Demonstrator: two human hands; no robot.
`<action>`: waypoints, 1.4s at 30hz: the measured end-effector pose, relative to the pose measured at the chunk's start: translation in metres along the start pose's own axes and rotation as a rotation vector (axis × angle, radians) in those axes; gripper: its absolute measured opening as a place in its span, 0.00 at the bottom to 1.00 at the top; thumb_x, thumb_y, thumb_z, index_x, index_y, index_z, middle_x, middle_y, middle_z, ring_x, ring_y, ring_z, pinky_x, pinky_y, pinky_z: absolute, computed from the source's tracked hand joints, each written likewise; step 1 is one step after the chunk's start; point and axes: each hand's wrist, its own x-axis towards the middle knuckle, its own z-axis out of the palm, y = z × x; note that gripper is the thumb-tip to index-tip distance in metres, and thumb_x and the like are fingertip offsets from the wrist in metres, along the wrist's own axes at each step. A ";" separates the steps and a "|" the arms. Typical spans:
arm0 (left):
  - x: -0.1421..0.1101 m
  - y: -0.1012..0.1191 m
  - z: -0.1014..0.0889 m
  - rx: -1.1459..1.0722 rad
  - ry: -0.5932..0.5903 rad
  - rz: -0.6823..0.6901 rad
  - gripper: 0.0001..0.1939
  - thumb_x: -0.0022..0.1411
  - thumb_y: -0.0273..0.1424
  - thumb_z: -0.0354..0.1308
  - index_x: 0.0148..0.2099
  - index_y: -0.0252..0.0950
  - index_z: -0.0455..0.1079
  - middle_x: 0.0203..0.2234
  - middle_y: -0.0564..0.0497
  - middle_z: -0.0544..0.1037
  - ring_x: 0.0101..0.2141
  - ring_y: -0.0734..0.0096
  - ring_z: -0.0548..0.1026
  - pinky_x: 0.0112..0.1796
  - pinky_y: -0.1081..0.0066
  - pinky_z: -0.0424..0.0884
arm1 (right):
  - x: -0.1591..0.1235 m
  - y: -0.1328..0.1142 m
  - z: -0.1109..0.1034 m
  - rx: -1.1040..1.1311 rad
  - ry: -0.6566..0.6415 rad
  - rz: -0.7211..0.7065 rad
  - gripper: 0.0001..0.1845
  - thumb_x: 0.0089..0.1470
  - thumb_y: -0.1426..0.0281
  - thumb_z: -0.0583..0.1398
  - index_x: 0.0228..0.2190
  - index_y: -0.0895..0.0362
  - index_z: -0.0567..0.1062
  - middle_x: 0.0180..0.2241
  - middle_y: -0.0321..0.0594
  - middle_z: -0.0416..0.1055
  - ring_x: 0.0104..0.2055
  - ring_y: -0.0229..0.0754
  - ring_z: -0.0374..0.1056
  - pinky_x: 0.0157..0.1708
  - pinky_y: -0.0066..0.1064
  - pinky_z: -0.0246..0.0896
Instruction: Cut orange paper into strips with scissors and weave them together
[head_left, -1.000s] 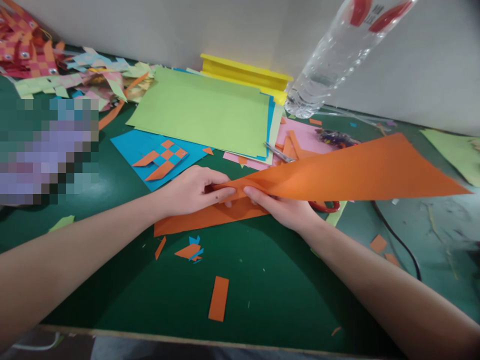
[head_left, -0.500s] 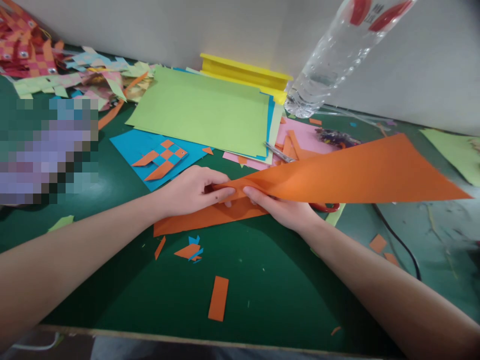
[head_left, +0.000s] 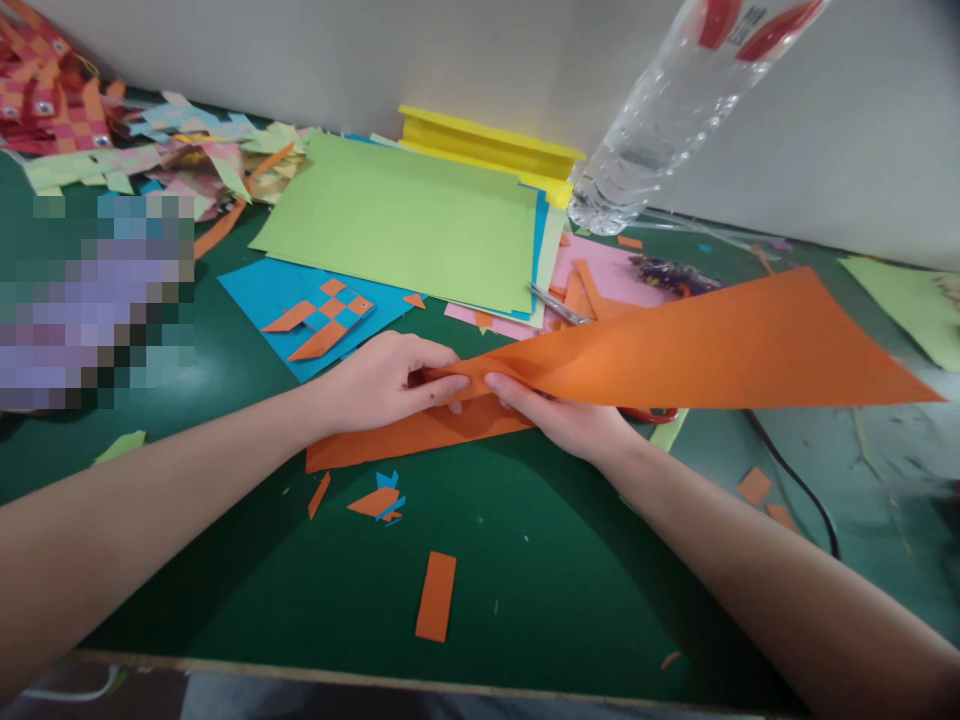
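Both of my hands pinch one sheet of orange paper point(head_left: 697, 350) over the middle of the table. My left hand point(head_left: 394, 380) is closed on the folded, narrow part at the left. Close beside it, my right hand point(head_left: 562, 420) grips the same fold, thumb on top. To the right the sheet flares out, raised above the table; a lower flap hangs under my hands. Scissors point(head_left: 556, 304) lie partly hidden behind the sheet, one red handle showing below it. A woven orange-and-blue paper fish point(head_left: 330, 318) rests on blue paper point(head_left: 251, 290) beyond my left hand.
Green sheets point(head_left: 405, 220) are stacked at the back, before a yellow holder point(head_left: 487, 150). A water bottle point(head_left: 645, 140) stands at back right. Woven paper fish point(head_left: 52, 100) and strips pile up at far left. Orange scraps point(head_left: 436, 596) dot the green table point(head_left: 540, 600); a black cable point(head_left: 795, 475) runs right.
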 end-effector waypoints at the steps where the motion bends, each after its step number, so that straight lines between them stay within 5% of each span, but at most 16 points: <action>1: 0.000 0.000 0.000 -0.006 -0.006 -0.002 0.19 0.69 0.40 0.50 0.29 0.35 0.70 0.23 0.52 0.77 0.28 0.72 0.76 0.27 0.75 0.65 | 0.000 0.000 0.000 0.000 -0.003 -0.001 0.21 0.56 0.49 0.58 0.43 0.49 0.78 0.38 0.39 0.78 0.43 0.47 0.74 0.47 0.42 0.70; 22: 0.000 -0.002 0.000 -0.165 -0.050 -0.027 0.16 0.68 0.37 0.51 0.32 0.37 0.74 0.27 0.54 0.81 0.31 0.73 0.77 0.33 0.76 0.69 | 0.000 -0.002 -0.001 -0.059 0.066 0.027 0.16 0.55 0.50 0.59 0.27 0.46 0.76 0.26 0.38 0.74 0.35 0.49 0.75 0.40 0.46 0.73; 42: 0.000 -0.002 -0.001 -0.249 -0.050 -0.067 0.12 0.64 0.39 0.58 0.33 0.38 0.76 0.29 0.53 0.82 0.33 0.72 0.79 0.34 0.76 0.72 | 0.001 0.000 -0.003 -0.085 0.061 0.027 0.16 0.56 0.49 0.59 0.32 0.46 0.77 0.26 0.39 0.74 0.35 0.49 0.75 0.41 0.46 0.73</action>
